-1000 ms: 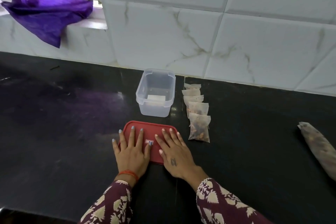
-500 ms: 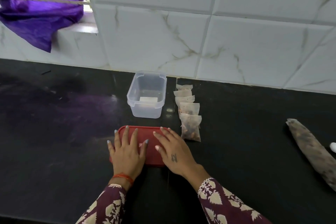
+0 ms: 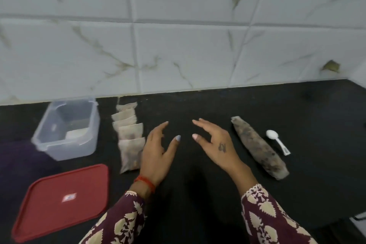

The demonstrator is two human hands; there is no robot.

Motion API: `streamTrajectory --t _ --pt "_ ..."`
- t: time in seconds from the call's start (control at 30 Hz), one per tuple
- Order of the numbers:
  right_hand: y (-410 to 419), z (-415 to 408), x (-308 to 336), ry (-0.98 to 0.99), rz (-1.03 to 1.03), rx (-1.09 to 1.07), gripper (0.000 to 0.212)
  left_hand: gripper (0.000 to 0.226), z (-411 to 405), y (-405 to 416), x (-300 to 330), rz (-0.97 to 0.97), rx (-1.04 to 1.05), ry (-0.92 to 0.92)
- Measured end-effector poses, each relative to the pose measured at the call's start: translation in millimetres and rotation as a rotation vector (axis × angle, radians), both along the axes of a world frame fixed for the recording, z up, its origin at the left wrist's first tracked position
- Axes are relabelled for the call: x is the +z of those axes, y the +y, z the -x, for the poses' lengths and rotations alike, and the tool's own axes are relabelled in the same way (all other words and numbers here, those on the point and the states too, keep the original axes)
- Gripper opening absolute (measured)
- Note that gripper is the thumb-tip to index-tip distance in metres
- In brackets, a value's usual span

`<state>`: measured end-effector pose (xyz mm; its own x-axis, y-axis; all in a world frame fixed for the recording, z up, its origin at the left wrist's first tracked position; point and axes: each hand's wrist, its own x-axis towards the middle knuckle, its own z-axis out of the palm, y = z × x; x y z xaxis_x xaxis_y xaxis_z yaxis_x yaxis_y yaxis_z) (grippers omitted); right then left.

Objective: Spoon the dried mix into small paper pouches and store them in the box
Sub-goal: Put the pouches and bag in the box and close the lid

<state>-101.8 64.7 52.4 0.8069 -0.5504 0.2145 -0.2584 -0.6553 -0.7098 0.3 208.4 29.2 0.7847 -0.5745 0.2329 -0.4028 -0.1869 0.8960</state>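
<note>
A clear plastic box stands open at the left near the wall, with something white lying inside. Its red lid lies flat at the lower left. A row of several small paper pouches with dried mix runs from the wall toward me. My left hand hovers just right of the pouches, fingers straight, holding nothing. My right hand hovers opposite it, also empty, fingers spread. A long bag of dried mix lies right of my right hand, and a white plastic spoon lies beside it.
The black countertop ends at a white marble-tiled wall. A chipped spot marks the tile at the right. A pale object shows at the lower right edge.
Both hands have lifted off the red lid and moved right, past the pouches. The view has swung right, bringing the spoon and the whole bag into sight.
</note>
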Motion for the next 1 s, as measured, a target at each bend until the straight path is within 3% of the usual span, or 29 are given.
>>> streamTrajectory --t 0.2,0.4,0.6,0.67,0.87,1.0 --pt "-100.4 68.4 -11.2 0.017 -0.152 -0.271 0.045 0.059 47.0 -104.0 -2.1 -0.012 -0.291 0.737" --pt "-176.7 102.3 -30.4 0.429 -0.348 -0.335 0.059 0.074 72.5 -181.5 -17.8 -0.082 -0.322 1.162" --pt "-208.7 101.8 -38.2 0.508 -0.612 -0.189 0.062 0.060 80.0 -224.6 -22.5 -0.076 -0.359 1.227" --pt "-213.7 100.3 -40.2 0.504 -0.658 -0.151 0.055 0.074 79.8 -232.1 -27.0 -0.073 -0.346 1.257" --pt "-215.8 100.6 -48.6 0.415 -0.800 -0.074 0.046 0.082 74.5 -237.3 -32.6 -0.107 -0.370 1.274" --pt "-208.2 97.3 -49.1 0.369 -0.821 -0.051 0.046 0.069 71.7 -226.9 -27.9 -0.079 -0.360 1.281"
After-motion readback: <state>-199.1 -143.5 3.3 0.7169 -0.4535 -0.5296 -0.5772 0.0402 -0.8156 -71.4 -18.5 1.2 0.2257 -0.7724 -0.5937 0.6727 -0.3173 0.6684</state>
